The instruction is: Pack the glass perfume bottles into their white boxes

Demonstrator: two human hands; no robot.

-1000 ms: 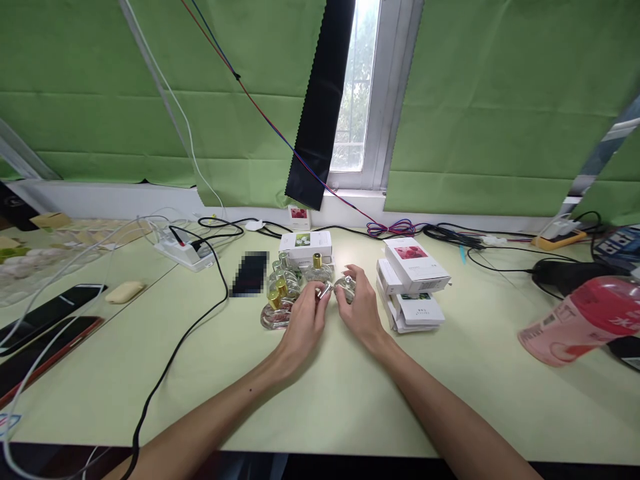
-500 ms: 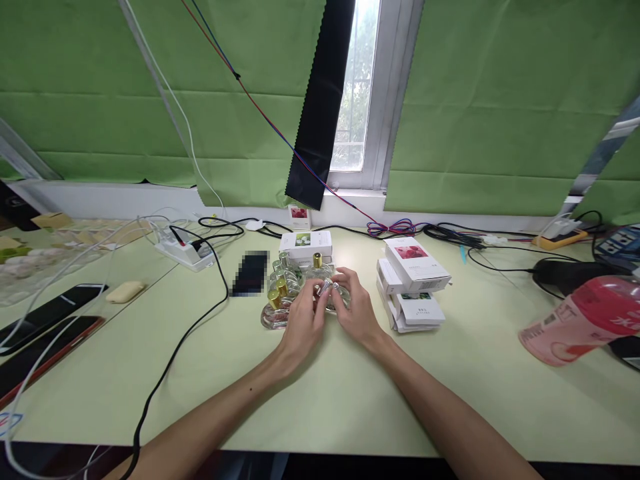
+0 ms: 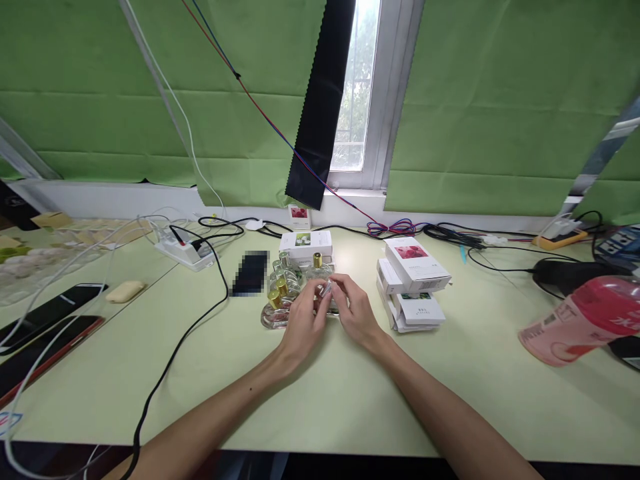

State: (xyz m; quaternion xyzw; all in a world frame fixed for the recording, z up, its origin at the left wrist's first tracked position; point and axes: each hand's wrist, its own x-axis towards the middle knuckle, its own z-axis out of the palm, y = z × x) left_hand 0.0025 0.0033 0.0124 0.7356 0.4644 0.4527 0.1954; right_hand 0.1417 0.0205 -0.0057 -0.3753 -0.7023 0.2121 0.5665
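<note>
My left hand point(image 3: 306, 312) and my right hand point(image 3: 356, 312) meet over the middle of the table, fingertips pinched around a small shiny silver cap point(image 3: 327, 289). Clear glass shows below the fingers, mostly hidden by them; I cannot tell if it joins the cap. Beside my left hand lie several glass perfume bottles, some with gold caps point(image 3: 275, 298) and others with silver-green ones point(image 3: 285, 258). Just behind the fingers is another perfume bottle with a gold cap point(image 3: 317, 261).
White boxes point(image 3: 417, 263) are stacked on the right, and another white box point(image 3: 306, 245) is behind the bottles. A pink drink bottle point(image 3: 575, 323) lies at far right. Phones point(image 3: 50, 353), a power strip point(image 3: 185, 255) and a black cable point(image 3: 173, 357) occupy the left.
My right hand's fingers have come down and inward, closer to my left fingertips. The two small silver parts seen apart before now sit together between the fingers.
</note>
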